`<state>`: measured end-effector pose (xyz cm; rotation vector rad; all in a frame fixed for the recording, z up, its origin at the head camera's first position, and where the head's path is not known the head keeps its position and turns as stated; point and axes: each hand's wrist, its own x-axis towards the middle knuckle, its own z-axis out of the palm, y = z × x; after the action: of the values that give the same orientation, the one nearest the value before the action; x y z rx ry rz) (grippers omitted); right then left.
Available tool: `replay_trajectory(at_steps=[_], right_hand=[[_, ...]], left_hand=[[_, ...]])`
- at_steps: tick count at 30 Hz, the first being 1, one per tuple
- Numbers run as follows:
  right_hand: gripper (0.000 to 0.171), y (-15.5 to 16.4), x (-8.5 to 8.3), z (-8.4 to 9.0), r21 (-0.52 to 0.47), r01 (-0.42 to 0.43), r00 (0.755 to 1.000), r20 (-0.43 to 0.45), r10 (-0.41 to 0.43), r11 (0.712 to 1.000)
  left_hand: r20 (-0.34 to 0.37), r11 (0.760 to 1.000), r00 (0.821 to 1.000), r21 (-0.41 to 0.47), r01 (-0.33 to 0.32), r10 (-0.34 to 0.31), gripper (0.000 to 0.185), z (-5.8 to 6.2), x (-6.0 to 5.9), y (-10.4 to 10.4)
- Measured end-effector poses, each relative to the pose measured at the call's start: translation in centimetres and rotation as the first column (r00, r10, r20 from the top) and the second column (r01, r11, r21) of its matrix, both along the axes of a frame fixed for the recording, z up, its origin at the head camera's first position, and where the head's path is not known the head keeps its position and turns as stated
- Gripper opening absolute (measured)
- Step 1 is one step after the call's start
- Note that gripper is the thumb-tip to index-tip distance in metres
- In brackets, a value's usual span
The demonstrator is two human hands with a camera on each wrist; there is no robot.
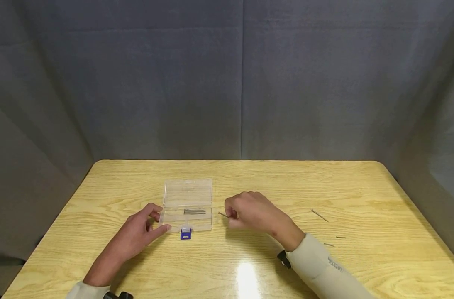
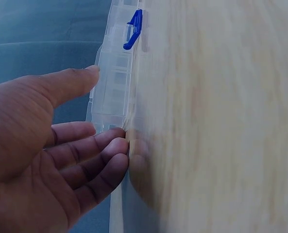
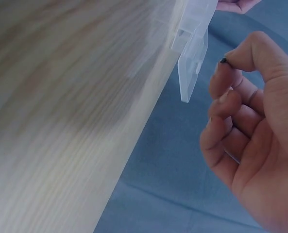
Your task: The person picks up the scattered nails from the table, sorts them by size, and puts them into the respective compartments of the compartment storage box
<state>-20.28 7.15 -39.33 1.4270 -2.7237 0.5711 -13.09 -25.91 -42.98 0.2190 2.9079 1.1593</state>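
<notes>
A clear plastic box (image 1: 174, 226) stands with its lid (image 1: 188, 193) raised at the back and a blue latch (image 1: 186, 234) at the front. Several nails (image 1: 194, 211) lie side by side inside it. My left hand (image 1: 139, 228) holds the box's left end, thumb at the front corner and fingers by the side; the left wrist view shows the thumb tip against the plastic. Just right of the box, my right hand (image 1: 251, 211) pinches a nail (image 1: 223, 214) between thumb and index finger, its head end pointing left. The right wrist view shows only a dark tip of that nail (image 3: 224, 60).
On the right of the wooden table (image 1: 272, 178) lie a longer nail (image 1: 319, 215) and two shorter ones, one nail (image 1: 340, 237) slightly behind the other nail (image 1: 328, 244). Grey cloth (image 1: 167, 83) hangs behind the table and at both sides.
</notes>
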Motion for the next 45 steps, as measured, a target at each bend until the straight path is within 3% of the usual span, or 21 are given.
replay_trajectory(at_steps=[22, 45], right_hand=[[0.012, -5.2, -1.2, 0.2, 0.062, -0.047, 0.998, 0.044, 0.045, 0.997], [0.012, -5.4, -1.3, 0.4, 0.083, -0.044, 0.998, 0.050, 0.040, 0.996]], left_hand=[[-0.018, 1.000, 1.000, 0.024, 0.017, -0.017, 0.044, -0.2, -0.1, -0.1], [-0.020, 1.000, 1.000, 0.011, 0.012, -0.011, 0.041, -0.3, -0.1, -0.2]])
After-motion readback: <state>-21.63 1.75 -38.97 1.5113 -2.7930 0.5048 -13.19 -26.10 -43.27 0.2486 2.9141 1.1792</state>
